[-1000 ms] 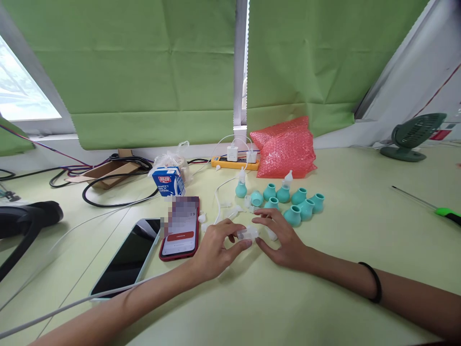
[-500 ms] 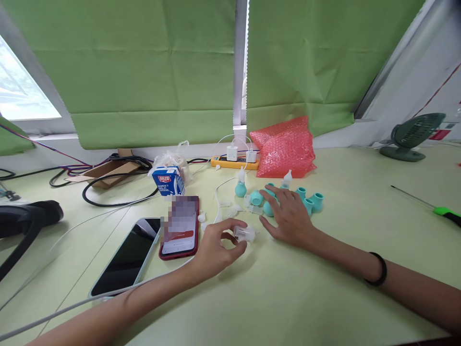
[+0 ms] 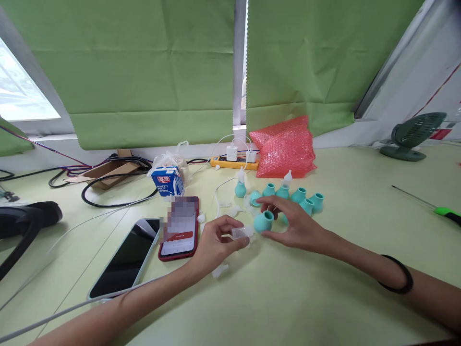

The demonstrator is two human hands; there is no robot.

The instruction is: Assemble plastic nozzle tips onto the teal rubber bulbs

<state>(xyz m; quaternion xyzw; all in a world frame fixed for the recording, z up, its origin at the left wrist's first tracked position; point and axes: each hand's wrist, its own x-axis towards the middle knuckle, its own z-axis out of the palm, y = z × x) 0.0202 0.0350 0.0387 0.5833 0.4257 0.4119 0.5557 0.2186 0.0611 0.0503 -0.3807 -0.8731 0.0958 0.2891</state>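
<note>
Between the fingers of my left hand [image 3: 219, 242] is a clear plastic connector piece [image 3: 242, 233], its open end turned right. Just beside it, my right hand [image 3: 293, 221] grips a teal rubber bulb [image 3: 263, 221] between thumb and fingers, its round mouth facing up and right. Behind my right hand stand several more open teal bulbs [image 3: 317, 202]. Two bulbs carry clear nozzle tips, one [image 3: 240, 188] at the back and one [image 3: 283, 191] further right. Small clear plastic parts [image 3: 235, 210] lie near my left hand, and a loose clear tip [image 3: 220, 270] rests below it.
Left of my hands lie a red-cased phone [image 3: 178, 230] and a dark-screened phone [image 3: 126, 257]. A milk carton [image 3: 167, 181], a yellow power strip [image 3: 234, 163] and a red bubble-wrap bag [image 3: 287, 150] stand behind. At right are a screwdriver [image 3: 446, 213] and a small fan [image 3: 412, 137].
My right hand has picked a teal bulb out of the group and brought it toward the piece in my left hand. A loose clear tip now shows below my left hand.
</note>
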